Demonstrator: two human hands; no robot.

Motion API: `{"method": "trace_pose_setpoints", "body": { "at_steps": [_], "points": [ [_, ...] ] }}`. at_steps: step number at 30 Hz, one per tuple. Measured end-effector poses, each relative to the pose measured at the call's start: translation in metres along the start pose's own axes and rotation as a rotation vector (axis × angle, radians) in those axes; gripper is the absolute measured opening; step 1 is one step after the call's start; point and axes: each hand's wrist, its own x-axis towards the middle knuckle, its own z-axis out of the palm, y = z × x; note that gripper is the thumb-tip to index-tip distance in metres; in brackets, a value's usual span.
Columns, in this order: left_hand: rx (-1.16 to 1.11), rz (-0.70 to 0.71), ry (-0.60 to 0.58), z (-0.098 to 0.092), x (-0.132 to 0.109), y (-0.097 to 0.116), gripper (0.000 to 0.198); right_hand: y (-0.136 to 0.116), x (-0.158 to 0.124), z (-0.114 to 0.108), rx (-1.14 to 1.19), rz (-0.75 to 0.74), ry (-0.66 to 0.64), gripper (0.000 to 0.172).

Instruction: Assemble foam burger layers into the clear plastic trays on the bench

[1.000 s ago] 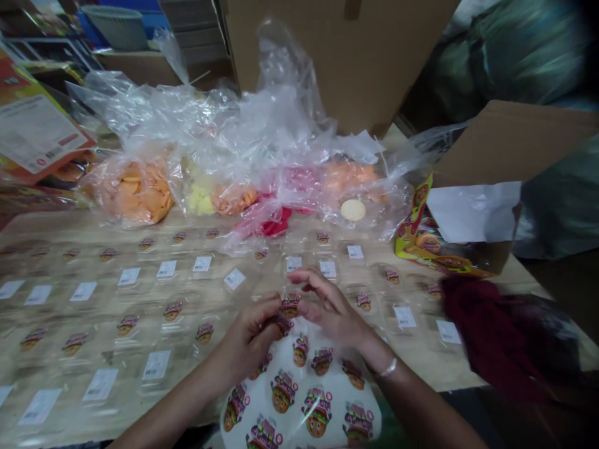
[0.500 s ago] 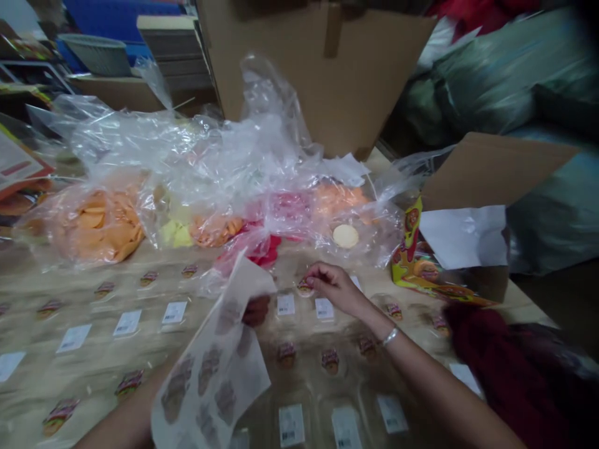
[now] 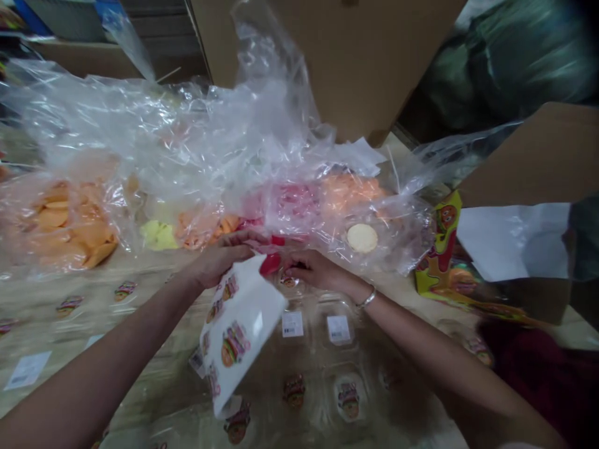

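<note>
My left hand [image 3: 227, 254] reaches forward with its fingers closed over the upper edge of a white sheet of burger stickers [image 3: 259, 324]. The sheet hangs tilted, its printed side in view. Close to it, my right hand [image 3: 316, 269] has thumb and fingers curled together at a small burger sticker [image 3: 289, 280], just above a clear plastic container. Whether the sticker touches the plastic is hard to make out. Below lie clear containers with barcode labels [image 3: 338, 328] and others with burger stickers [image 3: 348, 399]. Red pieces [image 3: 270, 264] show beside my fingers.
Behind my hands lie clear plastic bags [image 3: 187, 137] of orange, yellow and pink pieces, with a pale disc [image 3: 362, 238] on the right. A large cardboard box [image 3: 369, 68] stands at the back. An open printed box [image 3: 440, 249] is at right, near dark red cloth [image 3: 528, 374].
The view has shifted down and closer. My left hand has moved forward, and the sticker sheet has turned its printed side toward me. My right hand has shifted left over the containers.
</note>
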Motion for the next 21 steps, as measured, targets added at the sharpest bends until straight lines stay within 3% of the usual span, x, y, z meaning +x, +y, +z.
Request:
{"method": "trace_pose_setpoints", "body": {
  "at_steps": [3, 7, 10, 21],
  "points": [
    [0.156, -0.046, -0.046, -0.01, 0.008, -0.003, 0.019, 0.008, 0.002, -0.001, 0.022, 0.008, -0.003, 0.012],
    [0.347, -0.065, -0.248, -0.019, 0.011, -0.008, 0.01, 0.013, 0.001, 0.001, 0.084, 0.038, 0.047, 0.009],
    [0.401, -0.047, -0.334, -0.019, 0.011, -0.013, 0.012, 0.012, -0.001, 0.004, 0.101, 0.063, 0.067, 0.009],
    [0.763, 0.167, -0.38, 0.0, -0.002, -0.022, 0.048, 0.008, -0.005, 0.011, 0.078, 0.105, 0.119, 0.008]
  ]
}}
